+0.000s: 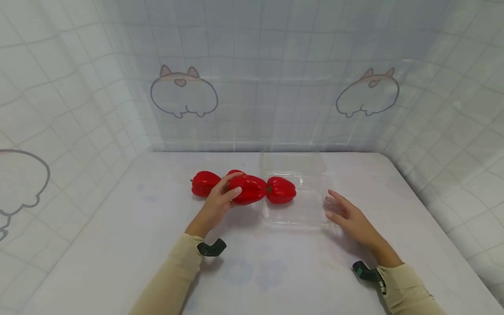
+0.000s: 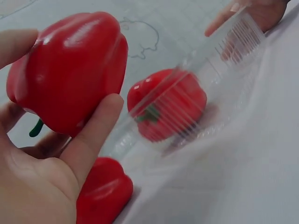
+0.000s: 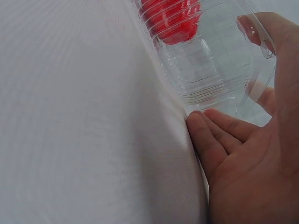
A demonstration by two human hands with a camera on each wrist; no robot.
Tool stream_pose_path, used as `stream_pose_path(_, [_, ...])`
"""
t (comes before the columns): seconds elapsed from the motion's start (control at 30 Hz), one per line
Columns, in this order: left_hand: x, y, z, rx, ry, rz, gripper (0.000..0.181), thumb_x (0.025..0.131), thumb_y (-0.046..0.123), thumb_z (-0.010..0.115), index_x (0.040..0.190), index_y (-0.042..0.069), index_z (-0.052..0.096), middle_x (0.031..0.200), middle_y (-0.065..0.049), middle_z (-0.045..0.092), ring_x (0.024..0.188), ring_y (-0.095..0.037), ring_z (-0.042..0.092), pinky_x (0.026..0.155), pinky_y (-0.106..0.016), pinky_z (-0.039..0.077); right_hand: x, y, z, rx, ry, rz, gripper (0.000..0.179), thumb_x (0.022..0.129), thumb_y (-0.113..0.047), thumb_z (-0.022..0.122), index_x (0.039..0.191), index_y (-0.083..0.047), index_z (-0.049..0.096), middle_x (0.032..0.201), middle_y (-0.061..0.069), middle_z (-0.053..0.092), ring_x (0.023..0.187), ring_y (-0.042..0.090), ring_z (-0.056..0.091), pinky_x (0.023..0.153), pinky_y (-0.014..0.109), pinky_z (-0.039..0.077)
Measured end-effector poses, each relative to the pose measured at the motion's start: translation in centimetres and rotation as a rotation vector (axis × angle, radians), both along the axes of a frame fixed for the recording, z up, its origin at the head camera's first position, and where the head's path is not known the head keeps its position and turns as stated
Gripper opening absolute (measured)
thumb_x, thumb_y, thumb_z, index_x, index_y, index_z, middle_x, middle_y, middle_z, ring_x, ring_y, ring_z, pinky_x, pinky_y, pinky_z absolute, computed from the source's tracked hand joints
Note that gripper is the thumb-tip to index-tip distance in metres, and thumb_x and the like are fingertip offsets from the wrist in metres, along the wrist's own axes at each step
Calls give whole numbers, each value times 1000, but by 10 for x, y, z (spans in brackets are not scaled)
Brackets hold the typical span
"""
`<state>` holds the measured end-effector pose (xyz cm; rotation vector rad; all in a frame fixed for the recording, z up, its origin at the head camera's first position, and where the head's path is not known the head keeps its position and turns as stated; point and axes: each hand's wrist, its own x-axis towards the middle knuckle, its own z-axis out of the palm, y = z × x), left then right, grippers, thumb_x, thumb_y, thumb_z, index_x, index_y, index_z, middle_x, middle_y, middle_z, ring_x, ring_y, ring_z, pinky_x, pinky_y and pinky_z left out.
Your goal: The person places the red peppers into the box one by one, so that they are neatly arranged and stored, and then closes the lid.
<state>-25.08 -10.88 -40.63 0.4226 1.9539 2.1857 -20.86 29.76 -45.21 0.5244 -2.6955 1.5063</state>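
Observation:
My left hand (image 1: 216,206) grips a red bell pepper (image 1: 250,190), fingers over the top and thumb along the near side. In the left wrist view the pepper (image 2: 77,70) hangs above the table, its green stem towards the palm. A second red bell pepper (image 1: 281,190) lies inside a clear plastic container (image 1: 301,215), stem pointing left. Beside the container's right end is my right hand (image 1: 350,219), fingers loosely extended. Its fingertips (image 3: 198,122) rest right at the container's end in the right wrist view.
Left of the container lie more red bell peppers, one at the far left (image 1: 204,183) and one partly hidden behind the left hand (image 1: 236,172). The container's clear lid (image 1: 291,162) is folded back. White patterned curtains (image 1: 275,100) enclose the white table (image 1: 252,280).

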Motion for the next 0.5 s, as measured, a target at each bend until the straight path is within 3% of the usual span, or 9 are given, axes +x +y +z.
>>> stream_pose_path(0.2, [-2,7,6,-142,2,-55,73,85,26,82,147,30,44,144,-2,46,132,-28,45,94,-41,54,1,-4,0,2,-8,-3,72,100,-26,64,159,-12,26,150,20,46,135,38,47,95,8,36])
stream_pose_path(0.33, [-3,15,8,-176,45,-100,78,83,22,83,148,31,41,144,-1,45,133,-27,45,94,-41,54,1,-5,0,-9,-21,8,73,99,-26,65,159,-11,25,151,21,44,135,38,47,95,12,39])
stream_pose_path(0.5, [-6,27,13,-236,79,-106,81,84,15,82,149,34,39,144,0,45,133,-25,45,95,-40,54,3,-3,1,-1,-25,2,73,99,-24,64,160,-12,24,151,20,44,135,38,47,93,12,40])
